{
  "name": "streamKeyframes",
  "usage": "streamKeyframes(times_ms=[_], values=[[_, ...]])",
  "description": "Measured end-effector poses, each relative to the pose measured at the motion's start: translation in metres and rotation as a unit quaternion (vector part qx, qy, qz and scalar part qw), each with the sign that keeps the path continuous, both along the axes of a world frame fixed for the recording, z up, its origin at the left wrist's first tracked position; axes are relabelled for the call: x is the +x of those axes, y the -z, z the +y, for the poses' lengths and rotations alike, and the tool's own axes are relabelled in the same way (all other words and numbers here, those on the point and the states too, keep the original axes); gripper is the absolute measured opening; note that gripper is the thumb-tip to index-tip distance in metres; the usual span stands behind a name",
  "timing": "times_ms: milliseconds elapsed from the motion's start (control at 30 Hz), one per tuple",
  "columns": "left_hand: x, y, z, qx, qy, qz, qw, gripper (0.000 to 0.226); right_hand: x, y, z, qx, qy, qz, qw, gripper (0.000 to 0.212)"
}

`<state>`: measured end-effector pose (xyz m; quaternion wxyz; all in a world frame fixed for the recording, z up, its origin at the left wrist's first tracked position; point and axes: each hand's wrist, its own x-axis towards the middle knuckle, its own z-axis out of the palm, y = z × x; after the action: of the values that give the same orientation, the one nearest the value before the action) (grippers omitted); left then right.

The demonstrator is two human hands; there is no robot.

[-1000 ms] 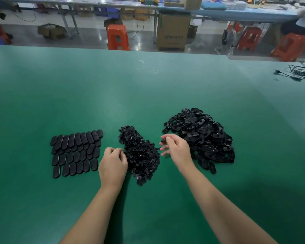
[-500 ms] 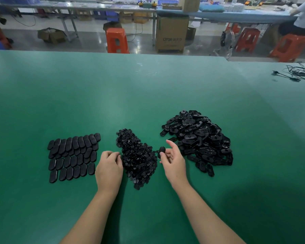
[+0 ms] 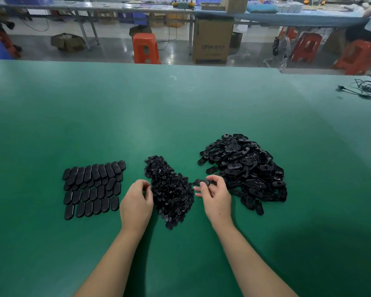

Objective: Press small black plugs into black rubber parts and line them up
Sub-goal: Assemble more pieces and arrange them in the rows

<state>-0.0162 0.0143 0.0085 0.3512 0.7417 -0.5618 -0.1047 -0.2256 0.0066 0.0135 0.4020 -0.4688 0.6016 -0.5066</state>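
Head view: the right hand [image 3: 215,195] pinches 1 rubber part [image 3: 202,182] between thumb and fingers, just beside the plug pile [image 3: 169,189]. The left hand [image 3: 136,201] is curled at that pile's left edge; whether its grip has a plug I cannot tell. To do this well, bring the part's hole face-up, seat 1 plug squarely, press until flush, then add it to the finished rows [image 3: 92,189]. Loose parts [image 3: 244,166] heap at right. The green tabletop [image 3: 180,108] carries cables [image 3: 364,90]; orange stools [image 3: 146,48] and a cardboard box [image 3: 212,39] stand beyond.
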Motion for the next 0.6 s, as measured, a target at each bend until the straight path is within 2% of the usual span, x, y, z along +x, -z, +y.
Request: streamKeyframes(times_ms=[100,267,433,600], values=[[0.0013,0.0004,-0.0004,-0.012,0.006,0.019,1.000,0.007,0.0001,0.0004,0.0007,0.004,-0.010,0.006,1.000,0.021],[0.0023,-0.0002,-0.0005,-0.014,0.032,0.043,0.998,0.013,-0.0005,-0.0016,0.0012,0.002,-0.008,0.016,1.000,0.016],[0.0040,-0.0033,-0.0004,-0.013,0.000,0.141,0.990,0.026,-0.0007,-0.0034,0.0014,0.003,-0.007,0.034,0.999,0.016],[0.0050,-0.0050,-0.0002,-0.013,-0.015,0.175,0.984,0.015,-0.0010,-0.0009,0.0005,0.012,-0.007,0.025,1.000,0.019]])
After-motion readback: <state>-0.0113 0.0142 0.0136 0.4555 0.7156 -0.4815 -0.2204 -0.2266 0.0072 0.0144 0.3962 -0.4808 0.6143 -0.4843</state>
